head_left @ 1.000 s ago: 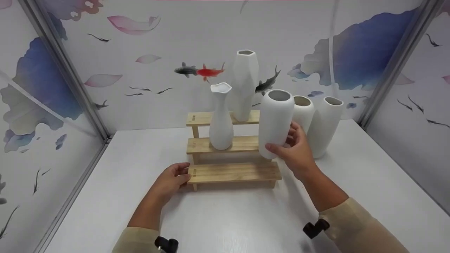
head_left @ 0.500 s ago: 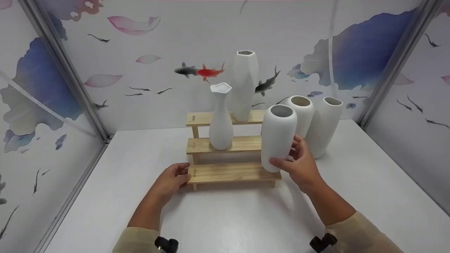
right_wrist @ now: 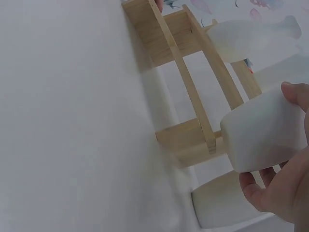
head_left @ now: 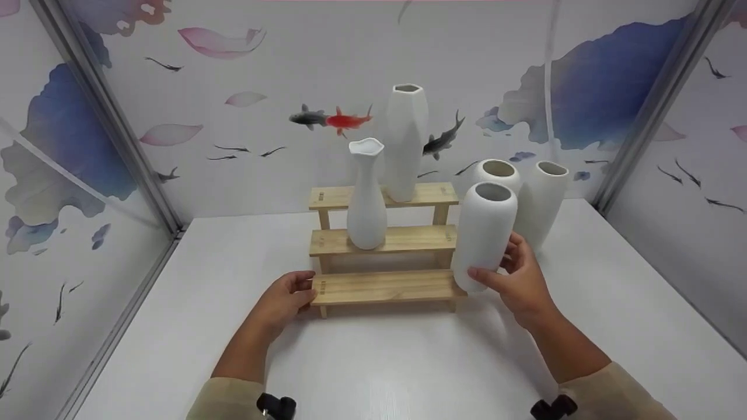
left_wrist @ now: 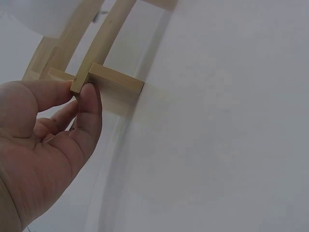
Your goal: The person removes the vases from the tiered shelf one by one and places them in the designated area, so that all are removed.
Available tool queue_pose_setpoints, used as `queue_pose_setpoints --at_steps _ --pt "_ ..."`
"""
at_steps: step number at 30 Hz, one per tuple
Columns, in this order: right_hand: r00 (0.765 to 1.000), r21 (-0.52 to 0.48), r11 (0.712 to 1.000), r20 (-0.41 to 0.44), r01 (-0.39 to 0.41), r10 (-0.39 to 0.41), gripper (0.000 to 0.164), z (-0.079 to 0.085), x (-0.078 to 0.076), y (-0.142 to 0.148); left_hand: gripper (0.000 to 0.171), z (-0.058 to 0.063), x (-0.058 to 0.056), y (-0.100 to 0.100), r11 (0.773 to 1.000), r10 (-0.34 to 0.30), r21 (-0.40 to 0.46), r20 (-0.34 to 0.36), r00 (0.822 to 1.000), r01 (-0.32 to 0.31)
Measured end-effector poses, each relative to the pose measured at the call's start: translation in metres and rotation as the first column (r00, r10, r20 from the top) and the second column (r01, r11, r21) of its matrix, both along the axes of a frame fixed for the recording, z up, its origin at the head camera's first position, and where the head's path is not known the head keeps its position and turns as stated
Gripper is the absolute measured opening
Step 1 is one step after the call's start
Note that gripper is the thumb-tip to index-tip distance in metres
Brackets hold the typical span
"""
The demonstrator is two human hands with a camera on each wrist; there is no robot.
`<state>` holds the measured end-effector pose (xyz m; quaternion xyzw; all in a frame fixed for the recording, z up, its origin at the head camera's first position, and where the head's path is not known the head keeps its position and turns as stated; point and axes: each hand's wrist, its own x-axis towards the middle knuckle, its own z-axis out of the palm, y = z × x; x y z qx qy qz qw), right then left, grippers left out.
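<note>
My left hand (head_left: 289, 298) pinches the left end of the lowest board of a three-step wooden stand (head_left: 385, 287); the left wrist view shows thumb and fingers (left_wrist: 89, 108) on the board's corner. With my right hand (head_left: 525, 289) I grip a smooth white cylindrical vase (head_left: 485, 239), nearly upright, at the lowest board's right end. In the right wrist view the held vase (right_wrist: 263, 133) appears off the table, its base close to that board end. A slim-necked white vase (head_left: 367, 204) stands on the middle step. On the top step is a tall faceted white vase (head_left: 405, 140).
Behind the held vase stand a rounded white vase (head_left: 498, 175), partly hidden, and a slanted white vase (head_left: 543, 204), both right of the stand. The white table (head_left: 373, 361) meets printed panels (head_left: 245, 146) at the back and sides.
The gripped vase has come down and toward me, then shifted right, from in front of the middle step to the lowest board's right end. My left hand has stayed put.
</note>
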<state>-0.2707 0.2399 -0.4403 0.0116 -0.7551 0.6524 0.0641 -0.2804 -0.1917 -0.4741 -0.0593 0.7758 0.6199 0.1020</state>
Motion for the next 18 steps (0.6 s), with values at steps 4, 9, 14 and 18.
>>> queue_pose_setpoints --at_steps 4,9,14,18 --pt "1.000 0.022 0.999 0.011 0.026 -0.026 0.110 -0.003 0.001 0.012 0.048 0.000 0.000 0.000 1.000 0.000 0.001 -0.001 1.000 0.000" --pt "0.997 0.058 0.996 0.037 0.063 -0.066 0.114 -0.007 0.002 0.029 0.047 -0.001 -0.001 -0.001 1.000 0.003 -0.004 -0.004 1.000 -0.003" --pt "0.992 0.109 0.989 0.067 0.101 -0.108 0.116 -0.011 0.003 0.048 0.047 -0.003 -0.002 -0.001 1.000 0.007 -0.004 -0.005 1.000 -0.007" --pt "0.985 0.127 0.982 0.084 0.140 -0.151 0.115 -0.015 0.005 0.065 0.048 -0.003 -0.003 -0.001 1.000 0.008 0.007 -0.002 1.000 -0.008"
